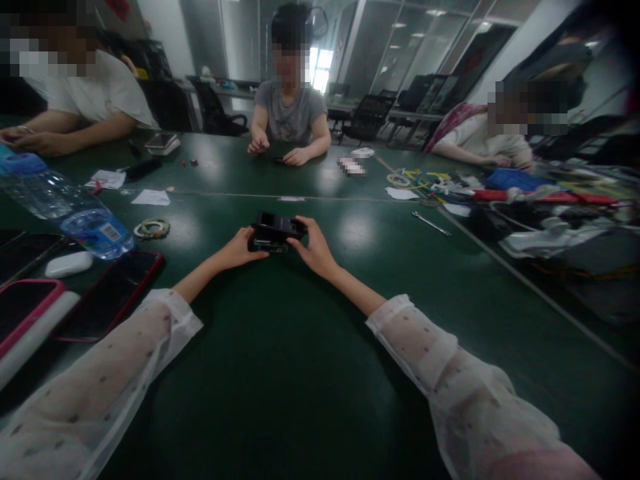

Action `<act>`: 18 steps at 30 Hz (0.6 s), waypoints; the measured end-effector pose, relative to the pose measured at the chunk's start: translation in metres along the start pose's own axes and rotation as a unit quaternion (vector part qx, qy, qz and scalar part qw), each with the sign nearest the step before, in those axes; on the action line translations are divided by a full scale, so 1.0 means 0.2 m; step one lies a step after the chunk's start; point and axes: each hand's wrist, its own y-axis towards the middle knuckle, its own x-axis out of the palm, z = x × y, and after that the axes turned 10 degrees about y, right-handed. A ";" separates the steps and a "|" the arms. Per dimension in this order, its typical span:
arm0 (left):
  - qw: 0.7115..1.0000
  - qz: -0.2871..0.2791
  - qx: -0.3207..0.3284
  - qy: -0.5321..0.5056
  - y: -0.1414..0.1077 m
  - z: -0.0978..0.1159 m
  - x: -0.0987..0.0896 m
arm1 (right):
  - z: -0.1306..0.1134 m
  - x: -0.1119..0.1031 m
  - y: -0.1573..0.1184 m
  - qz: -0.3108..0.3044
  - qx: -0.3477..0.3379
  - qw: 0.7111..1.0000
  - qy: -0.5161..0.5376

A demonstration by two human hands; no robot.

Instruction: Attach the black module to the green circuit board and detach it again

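Head view: black device (pixel 278 227) partly hidden

You have a dark green table (pixel 310 387) in front of you, its smooth top crossed by pale seams. At your near left lie a pink-rimmed phone (pixel 25 307), a red-edged phone (pixel 113 293) and a small white case (pixel 69 265). Just beyond them is a clear bottle (pixel 75 213) with a blue cap, then a beaded loop (pixel 153 229). Farther left you have a white paper sheet (pixel 151 197) and, near the far edge, a small boxy stack (pixel 163 144). On your right, a metal wrench (pixel 431 223) lies near a tangle of coloured cables (pixel 415 179), with a blue item (pixel 520 180) among the blurred clutter beyond.
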 end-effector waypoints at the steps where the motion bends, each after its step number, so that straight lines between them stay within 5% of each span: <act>1: 1.000 0.000 -0.005 -0.004 0.00 0.00 0.00 | 0.00 0.00 0.00 -0.002 0.001 1.000 0.003; 18: 1.000 -0.012 -0.013 -0.019 -0.01 0.04 -0.04 | 0.00 -0.01 0.02 -0.131 0.075 0.988 0.038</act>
